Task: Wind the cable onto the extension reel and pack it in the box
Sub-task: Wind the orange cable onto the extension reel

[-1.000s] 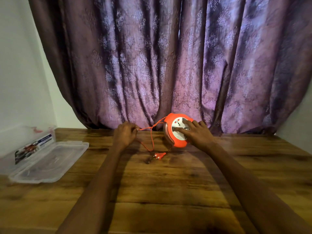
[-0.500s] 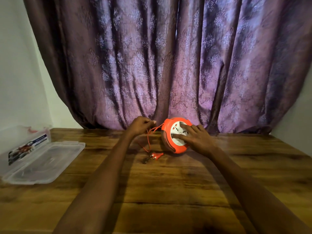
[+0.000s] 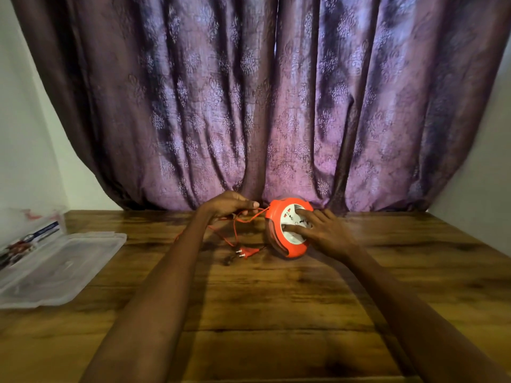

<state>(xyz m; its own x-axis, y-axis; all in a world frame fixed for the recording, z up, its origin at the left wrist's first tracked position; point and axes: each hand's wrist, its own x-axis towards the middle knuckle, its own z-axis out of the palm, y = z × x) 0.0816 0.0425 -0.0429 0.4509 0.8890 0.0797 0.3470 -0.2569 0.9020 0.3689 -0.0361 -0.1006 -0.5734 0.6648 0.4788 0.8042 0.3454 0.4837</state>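
Head view: orange extension reel (image 3: 289, 226) stands on edge on the wooden bench (image 3: 276, 313), its white socket face under the right hand (image 3: 322, 230).
Right hand: fingers spread flat on the socket face, pressing and turning it.
Left hand (image 3: 231, 204): pinches the thin red cable (image 3: 243, 218) just left of the reel; a second ago it held the cable further left, so it has closed in.
Slack: shorter than before; one loop hangs below the left hand, the plug (image 3: 247, 251) lying below it on the bench.
Meaning: winding seems nearly finished.
Box: clear plastic box (image 3: 59, 265) lies well left of the left hand, open, not yet used.
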